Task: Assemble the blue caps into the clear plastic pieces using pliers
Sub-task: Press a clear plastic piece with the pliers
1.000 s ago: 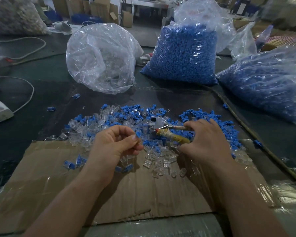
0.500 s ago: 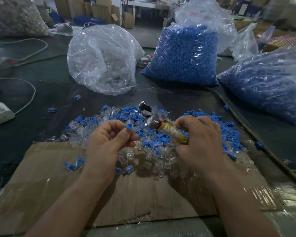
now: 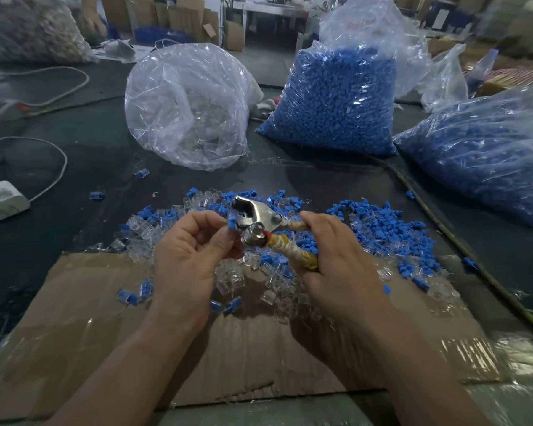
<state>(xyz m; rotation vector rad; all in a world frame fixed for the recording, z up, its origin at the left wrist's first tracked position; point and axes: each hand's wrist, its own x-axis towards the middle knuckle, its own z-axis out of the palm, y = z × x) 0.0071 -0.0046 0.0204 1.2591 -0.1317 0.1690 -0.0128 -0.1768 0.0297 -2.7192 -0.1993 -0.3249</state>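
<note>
My right hand [image 3: 336,259] grips the tape-wrapped handles of the metal pliers [image 3: 256,218], whose jaws point up and left, lifted above the pile. My left hand [image 3: 188,256] pinches a blue cap [image 3: 232,223] between thumb and fingers, right against the pliers' jaws. Whether a clear piece sits under the cap is hidden by my fingers. Beneath both hands lies a mixed pile of loose blue caps [image 3: 382,229] and clear plastic pieces [image 3: 228,278], spread over the far edge of a flattened cardboard sheet [image 3: 253,348].
A bag of clear pieces [image 3: 185,109] stands behind the pile. Two full bags of blue caps [image 3: 336,99] [image 3: 480,155] stand at the back right. A white power adapter [image 3: 2,199] with cable lies at the left. A dark cord [image 3: 437,222] runs along the right.
My right hand lifted the pliers off the pile and swung the jaws toward my left hand. My left hand rose with the blue cap and now meets the jaws.
</note>
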